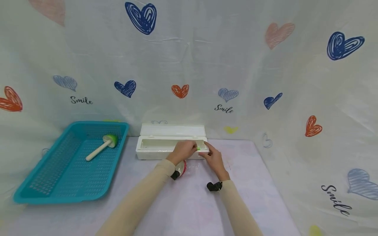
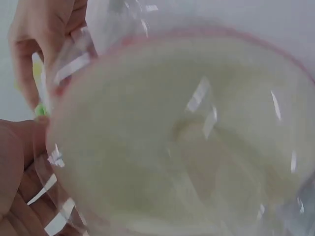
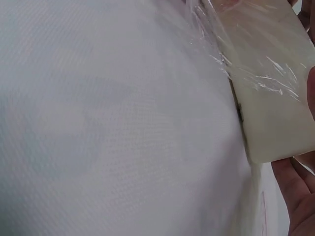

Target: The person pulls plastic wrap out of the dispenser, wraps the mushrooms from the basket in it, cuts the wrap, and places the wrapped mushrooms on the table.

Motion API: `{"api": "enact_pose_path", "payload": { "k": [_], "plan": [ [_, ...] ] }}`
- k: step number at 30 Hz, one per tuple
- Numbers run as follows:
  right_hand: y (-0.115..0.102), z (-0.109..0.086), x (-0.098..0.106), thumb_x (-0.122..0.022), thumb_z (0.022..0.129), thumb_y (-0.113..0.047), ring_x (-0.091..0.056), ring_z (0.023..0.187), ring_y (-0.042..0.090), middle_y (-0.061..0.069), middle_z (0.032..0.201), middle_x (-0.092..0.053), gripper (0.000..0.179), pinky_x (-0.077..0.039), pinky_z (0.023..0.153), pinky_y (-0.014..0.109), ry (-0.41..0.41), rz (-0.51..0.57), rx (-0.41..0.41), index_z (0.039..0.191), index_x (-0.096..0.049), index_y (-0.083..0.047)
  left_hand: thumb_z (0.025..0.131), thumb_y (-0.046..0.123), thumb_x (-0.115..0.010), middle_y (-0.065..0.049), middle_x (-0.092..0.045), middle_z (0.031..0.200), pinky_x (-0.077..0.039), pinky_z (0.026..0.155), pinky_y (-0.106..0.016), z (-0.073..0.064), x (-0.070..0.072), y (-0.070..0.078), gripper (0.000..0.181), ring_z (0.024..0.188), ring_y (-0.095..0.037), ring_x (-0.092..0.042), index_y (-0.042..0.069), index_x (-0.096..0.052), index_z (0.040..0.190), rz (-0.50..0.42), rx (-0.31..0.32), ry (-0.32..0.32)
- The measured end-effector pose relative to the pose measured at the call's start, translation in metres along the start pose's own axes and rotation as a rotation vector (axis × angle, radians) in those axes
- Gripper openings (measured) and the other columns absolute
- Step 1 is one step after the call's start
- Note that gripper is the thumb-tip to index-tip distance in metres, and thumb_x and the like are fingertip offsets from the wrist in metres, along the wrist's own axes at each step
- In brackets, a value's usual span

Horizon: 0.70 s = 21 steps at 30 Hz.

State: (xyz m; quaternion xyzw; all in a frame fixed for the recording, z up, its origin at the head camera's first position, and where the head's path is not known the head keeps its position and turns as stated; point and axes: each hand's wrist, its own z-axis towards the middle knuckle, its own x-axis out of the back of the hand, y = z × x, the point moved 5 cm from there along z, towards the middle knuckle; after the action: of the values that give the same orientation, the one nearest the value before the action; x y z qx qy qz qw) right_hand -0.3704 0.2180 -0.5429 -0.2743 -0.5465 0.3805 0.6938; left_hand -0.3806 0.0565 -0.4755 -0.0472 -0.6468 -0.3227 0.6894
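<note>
A long white cling film dispenser box (image 1: 159, 155) lies at the back of the table with its lid (image 1: 172, 130) raised. My left hand (image 1: 184, 151) is at its front edge, fingers curled, the thumb against a small green slider (image 1: 198, 148). With thumb and fingers my right hand (image 1: 215, 161) grips the box's right end. Under my left wrist is a pale round thing (image 2: 123, 147) with a red rim and a stub like a handle in its middle. Clear cling film (image 3: 275, 73) lies over it and runs up across the box front.
At the left stands a blue perforated basket (image 1: 66, 199). In it lies a mallet-like thing (image 1: 100, 149) with a green and white head and a pale handle. Behind the table hangs a white cloth (image 1: 195, 59) printed with hearts.
</note>
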Motion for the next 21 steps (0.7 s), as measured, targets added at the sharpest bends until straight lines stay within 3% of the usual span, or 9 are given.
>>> {"api": "enact_pose_path", "payload": {
  "k": [3, 8, 10, 15, 21],
  "plan": [
    [0.002, 0.000, 0.002, -0.081, 0.087, -0.027, -0.071, 0.088, 0.023, 0.024, 0.139, -0.063, 0.068, -0.047, 0.062, 0.019, 0.019, 0.011, 0.010, 0.148, -0.056, -0.013, 0.099, 0.021, -0.070, -0.001, -0.077, 0.094, -0.058, 0.077, -0.039, -0.001, 0.001, -0.004, 0.013, 0.085, -0.016, -0.070, 0.011, -0.077, 0.100, 0.006, -0.007, 0.002],
    [0.001, 0.000, 0.000, -0.083, 0.085, -0.027, -0.060, 0.069, 0.017, 0.027, 0.126, -0.069, 0.068, -0.043, 0.057, 0.020, 0.024, 0.004, 0.022, 0.146, -0.057, -0.012, 0.099, 0.023, -0.069, 0.000, -0.076, 0.093, -0.058, 0.078, -0.041, -0.003, 0.002, -0.009, 0.014, 0.085, -0.017, -0.069, 0.011, -0.076, 0.099, 0.011, -0.006, -0.007],
    [0.000, 0.000, -0.001, -0.084, 0.085, -0.026, -0.057, 0.068, 0.014, 0.026, 0.126, -0.069, 0.067, -0.043, 0.057, 0.020, 0.034, 0.004, 0.023, 0.145, -0.059, -0.012, 0.099, 0.024, -0.069, 0.001, -0.075, 0.092, -0.057, 0.076, -0.041, -0.005, 0.002, -0.012, 0.013, 0.082, -0.015, -0.068, 0.012, -0.076, 0.098, 0.023, -0.003, -0.012],
    [-0.002, 0.000, -0.004, -0.084, 0.084, -0.025, -0.065, 0.080, 0.015, 0.023, 0.136, -0.063, 0.066, -0.047, 0.061, 0.018, 0.034, 0.010, 0.041, 0.144, -0.059, -0.010, 0.100, 0.023, -0.068, 0.002, -0.073, 0.088, -0.055, 0.071, -0.035, -0.009, 0.004, -0.020, 0.013, 0.074, -0.010, -0.060, 0.012, -0.075, 0.098, 0.023, -0.008, -0.043],
    [-0.001, -0.001, 0.004, -0.083, 0.085, -0.028, -0.065, 0.081, 0.017, 0.022, 0.136, -0.063, 0.065, -0.046, 0.060, 0.019, 0.039, 0.003, 0.030, 0.144, -0.059, -0.011, 0.101, 0.021, -0.067, 0.003, -0.071, 0.085, -0.052, 0.067, -0.032, -0.017, 0.014, -0.035, 0.012, 0.072, -0.010, -0.058, 0.013, -0.074, 0.096, -0.006, 0.018, -0.065]
  ]
}}
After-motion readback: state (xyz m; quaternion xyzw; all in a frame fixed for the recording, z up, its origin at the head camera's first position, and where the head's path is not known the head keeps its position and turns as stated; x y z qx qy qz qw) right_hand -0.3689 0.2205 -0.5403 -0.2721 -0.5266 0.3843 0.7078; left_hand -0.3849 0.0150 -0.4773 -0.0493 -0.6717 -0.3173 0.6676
